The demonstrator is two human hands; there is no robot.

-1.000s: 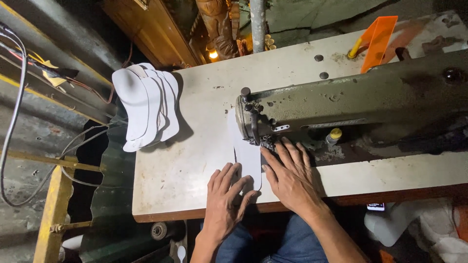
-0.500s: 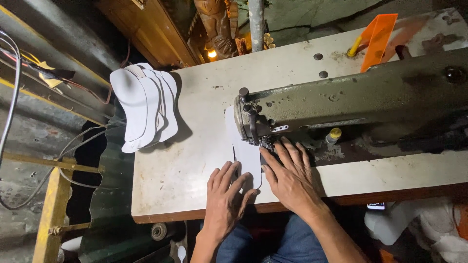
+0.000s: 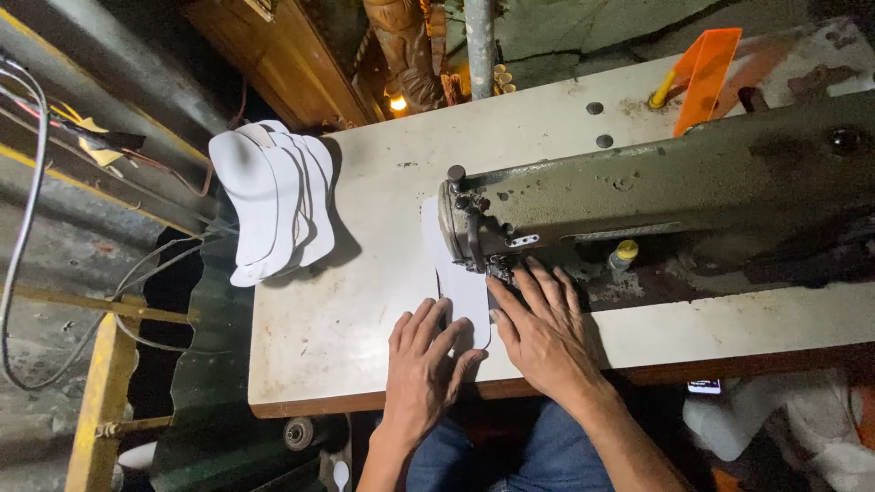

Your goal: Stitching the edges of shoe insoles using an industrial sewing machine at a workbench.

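Both hands, left [image 3: 424,369] and right [image 3: 547,333], press flat, unclenched, on the white piece [image 3: 460,282] (thin, floppy) under the machine head [image 3: 474,219]

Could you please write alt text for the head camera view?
Left hand and right hand press a white piece flat under an olive sewing machine on a pale table; stacked white pieces lie left.

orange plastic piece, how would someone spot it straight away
Start at the big olive sewing machine on the pale table. Look past its body to the table's far edge: the orange plastic piece stands there tilted. It is the only bright, see-through orange thing; a yellow handle lies beside it.
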